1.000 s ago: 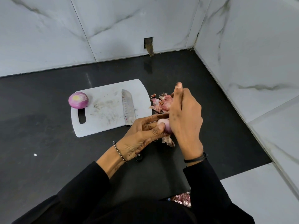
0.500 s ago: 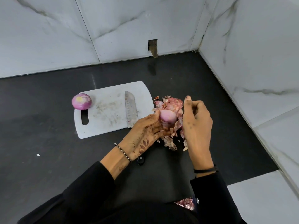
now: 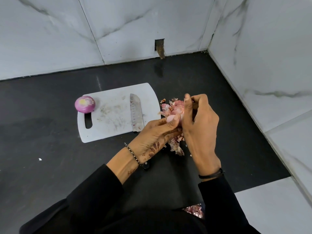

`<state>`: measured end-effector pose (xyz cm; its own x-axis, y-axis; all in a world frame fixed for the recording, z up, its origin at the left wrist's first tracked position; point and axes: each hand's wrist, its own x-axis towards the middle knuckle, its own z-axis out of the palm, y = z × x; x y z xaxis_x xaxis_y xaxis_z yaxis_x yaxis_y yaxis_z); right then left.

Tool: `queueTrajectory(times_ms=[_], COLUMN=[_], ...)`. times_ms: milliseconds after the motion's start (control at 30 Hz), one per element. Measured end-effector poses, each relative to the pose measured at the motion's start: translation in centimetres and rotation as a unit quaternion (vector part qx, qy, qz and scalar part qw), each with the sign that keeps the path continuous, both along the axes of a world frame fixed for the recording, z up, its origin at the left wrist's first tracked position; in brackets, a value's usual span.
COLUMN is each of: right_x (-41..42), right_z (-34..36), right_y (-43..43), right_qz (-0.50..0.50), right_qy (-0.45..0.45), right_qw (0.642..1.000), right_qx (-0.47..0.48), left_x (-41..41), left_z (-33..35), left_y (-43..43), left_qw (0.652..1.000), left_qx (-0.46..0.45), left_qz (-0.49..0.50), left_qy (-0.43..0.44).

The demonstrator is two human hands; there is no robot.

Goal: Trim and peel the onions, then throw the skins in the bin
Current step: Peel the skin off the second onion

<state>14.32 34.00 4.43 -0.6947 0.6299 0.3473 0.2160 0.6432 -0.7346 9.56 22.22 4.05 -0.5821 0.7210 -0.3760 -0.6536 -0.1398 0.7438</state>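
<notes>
Pale onion in L grip

The light is soft and even and seems to come from above. The white walls are bright but keep their grey veins. The black surface stays dark, with a weak sheen and a faint reflection just below the notch in the wall. Shadows are weak, with soft borders. The middle is sharp: the stains on the board and the onion in the left hand show clearly. The raised fingertip of the right hand is a little blurred. The black sleeves lose nearly all detail. Wall joints bend toward the edges of the view.
</notes>
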Motion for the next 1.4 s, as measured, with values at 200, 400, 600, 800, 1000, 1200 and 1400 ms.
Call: queueTrajectory(times_ms=[200, 400, 600, 800, 1000, 1200, 1400], right_x=[0.8, 1.7, 1.4, -0.2, 0.6, 3.5, 5.5], right_z=[0.6, 2.1, 2.6, 2.0, 1.4, 1.4, 1.5], right_y=[0.5, -0.4, -3.3, -0.6, 0.9, 0.6, 0.4], right_qz=[-0.03, -0.012, 0.042, 0.048, 0.035, 0.054, 0.117], right_qy=[0.04, 0.086, 0.02, -0.092, -0.061, 0.017, 0.075], right_qw=[0.983, 0.965, 0.981, 0.914, 0.893, 0.93, 0.956], right_qx=[-0.176, -0.246, -0.188, -0.393, -0.445, -0.364, -0.259], left_x=[0.1, 0.6, 1.6, 2.1, 1.7, 0.9, 0.9], left_z=[0.0, 0.1, -1.1, -1.1, -0.8, -0.6, -0.5], left_y=[-0.2, 0.2, 0.5, -0.6, -0.9, -1.0, -1.0], left_qw=[0.999, 0.998, 0.999, 0.998, 0.983, 0.973, 0.971], left_qx=[0.022, 0.025, 0.02, 0.059, 0.115, 0.129, 0.166], left_qz=[0.026, 0.029, 0.044, -0.012, 0.005, 0.028, 0.024], left_qy=[-0.037, -0.043, -0.016, -0.031, -0.145, -0.187, -0.173])
